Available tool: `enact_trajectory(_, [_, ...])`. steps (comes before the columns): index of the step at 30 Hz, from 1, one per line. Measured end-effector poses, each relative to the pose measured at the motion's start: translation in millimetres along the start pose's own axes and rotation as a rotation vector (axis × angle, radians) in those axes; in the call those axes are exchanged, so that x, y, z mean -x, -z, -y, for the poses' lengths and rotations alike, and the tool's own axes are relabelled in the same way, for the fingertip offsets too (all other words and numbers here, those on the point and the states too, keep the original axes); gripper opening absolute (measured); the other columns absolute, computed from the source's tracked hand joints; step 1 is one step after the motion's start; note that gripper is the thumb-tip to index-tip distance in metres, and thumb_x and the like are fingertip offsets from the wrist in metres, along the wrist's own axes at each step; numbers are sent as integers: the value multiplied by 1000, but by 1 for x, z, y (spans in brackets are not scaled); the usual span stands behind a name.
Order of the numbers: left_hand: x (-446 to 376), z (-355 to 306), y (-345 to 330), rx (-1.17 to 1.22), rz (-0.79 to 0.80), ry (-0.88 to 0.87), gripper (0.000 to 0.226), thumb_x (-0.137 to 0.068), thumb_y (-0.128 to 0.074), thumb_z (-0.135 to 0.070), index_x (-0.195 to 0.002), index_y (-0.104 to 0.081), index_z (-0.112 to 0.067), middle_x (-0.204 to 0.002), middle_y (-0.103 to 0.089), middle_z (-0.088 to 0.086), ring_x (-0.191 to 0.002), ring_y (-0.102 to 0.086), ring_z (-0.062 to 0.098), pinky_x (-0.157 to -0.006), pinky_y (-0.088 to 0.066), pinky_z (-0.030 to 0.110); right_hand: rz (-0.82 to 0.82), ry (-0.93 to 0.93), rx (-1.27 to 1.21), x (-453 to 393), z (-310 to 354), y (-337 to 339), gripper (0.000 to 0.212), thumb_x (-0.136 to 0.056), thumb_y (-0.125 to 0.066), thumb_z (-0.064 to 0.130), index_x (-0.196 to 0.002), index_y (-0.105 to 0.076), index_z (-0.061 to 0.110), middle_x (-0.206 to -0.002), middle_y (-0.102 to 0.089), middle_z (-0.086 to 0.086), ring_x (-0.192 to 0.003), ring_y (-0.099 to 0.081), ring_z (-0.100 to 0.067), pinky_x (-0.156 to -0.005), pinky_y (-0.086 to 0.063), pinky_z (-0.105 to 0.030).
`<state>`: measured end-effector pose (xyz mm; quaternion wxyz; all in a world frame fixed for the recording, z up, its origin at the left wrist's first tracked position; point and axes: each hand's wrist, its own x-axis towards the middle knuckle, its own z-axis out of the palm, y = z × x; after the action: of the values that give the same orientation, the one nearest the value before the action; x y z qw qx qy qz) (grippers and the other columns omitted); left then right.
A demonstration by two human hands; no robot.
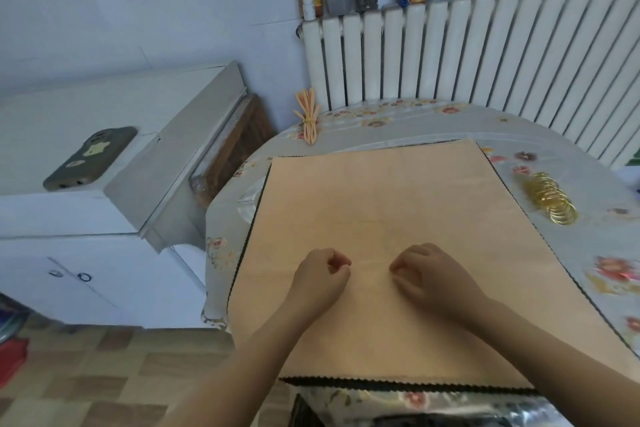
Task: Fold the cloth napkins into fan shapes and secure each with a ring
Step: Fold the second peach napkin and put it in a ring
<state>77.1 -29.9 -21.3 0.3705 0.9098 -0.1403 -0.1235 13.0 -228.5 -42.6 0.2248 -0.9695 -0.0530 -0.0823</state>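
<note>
Peach cloth napkin (381, 211), flat and unfolded, spread across most of the round table (571, 260) with its floral cover; near edge hangs a little past the table's front rim. Dark zigzag trim along the edges.

Left hand (320, 276) and right hand (427, 272) both down on the napkin's near-middle, just apart. Fingers curled in, tips meeting thumbs. They look to be pinching the fabric, but no raised fold is visible, so I cannot tell whether cloth is actually caught.

Gold napkin rings (550, 199), a loose pile on the table just right of the napkin. One finished fan napkin (308, 118) lies at the table's far left edge, ringed.

Risks, as judged:
- Pinching mid-cloth rather than at an edge: first pleat may run crooked, and every later pleat copies the error.
- Thin cloth on a slick cover: the whole sheet may slide when pulled, or slip off the front where it overhangs.
- Uneven pull between hands skews the pleat.
- Rings close by: a sweeping cloth edge could scatter them.
</note>
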Motion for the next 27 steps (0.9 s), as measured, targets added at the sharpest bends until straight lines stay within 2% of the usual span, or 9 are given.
enact_trajectory(1, [8, 4, -1, -22, 28, -19, 10, -87, -58, -21, -90, -65, -27, -95, -56, -9, -79, -51, 1, -71, -40, 12, -3, 26, 4, 10, -2, 0, 33, -80, -47, 42, -92, -71, 22, -96, -67, 5, -92, -59, -20, -82, -49, -31])
enact_trajectory(3, [30, 8, -1, -46, 85, -52, 9, -83, -61, -28, -87, -63, -36, -101, -50, -11, -93, -53, 5, -90, -44, 23, -23, 49, 1, 36, -4, 3, 35, -75, -48, 47, -90, -71, 25, -96, -66, 7, -90, -61, -19, -81, -51, -35])
enact_trajectory(6, [57, 8, 1, -77, 148, -62, 11, -79, -61, -37, -83, -58, -47, -110, -43, -18, -114, -44, 8, -106, -33, 34, 72, 4, -53, 66, -2, 11, 53, -69, -48, 65, -110, -64, 35, -118, -52, 17, -113, -44, -7, -97, -33, -29])
enact_trajectory(8, [73, 6, 0, -101, 168, -54, 15, -81, -64, -36, -81, -57, -50, -115, -42, -19, -119, -38, 7, -109, -28, 33, 156, -4, -94, 85, -2, 14, 67, -61, -49, 81, -118, -53, 47, -127, -35, 30, -120, -26, 5, -99, -19, -21])
enact_trajectory(10, [87, 4, -3, -116, 170, -58, 17, -80, -68, -36, -78, -59, -49, -119, -41, -20, -119, -35, 5, -109, -25, 30, 201, 8, -106, 98, 0, 17, 69, -54, -50, 87, -115, -48, 55, -129, -25, 38, -120, -18, 12, -98, -15, -19])
enact_trajectory(14, [100, 6, -5, -90, 159, -96, 17, -75, -75, -37, -74, -62, -48, -121, -41, -23, -120, -34, 3, -110, -23, 31, 146, -30, -185, 105, 5, 15, 53, -52, -46, 90, -90, -58, 55, -124, -33, 39, -119, -14, 22, -93, -14, -9])
enact_trajectory(20, [104, 6, -8, -75, 154, -118, 18, -70, -78, -42, -65, -63, -50, -120, -40, -27, -119, -33, -1, -111, -24, 36, 52, -66, -226, 111, 13, 11, 17, -62, -58, 71, -62, -60, 54, -110, -54, 33, -113, -34, 15, -92, -22, -8])
enact_trajectory(23, [106, 6, -8, -80, 174, -127, 15, -65, -80, -49, -66, -65, -49, -120, -39, -28, -118, -31, -2, -111, -24, 35, 39, -115, -253, 112, 16, 12, 12, -63, -64, 63, -57, -60, 53, -102, -58, 32, -109, -41, 11, -89, -27, -7])
enact_trajectory(27, [106, 5, -6, -86, 213, -118, 20, -59, -82, -53, -70, -67, -47, -122, -38, -28, -119, -29, -3, -111, -23, 32, 53, -181, -293, 106, 22, 21, 20, -77, -75, 28, -64, -66, 40, -97, -62, 27, -103, -47, 8, -82, -29, -2])
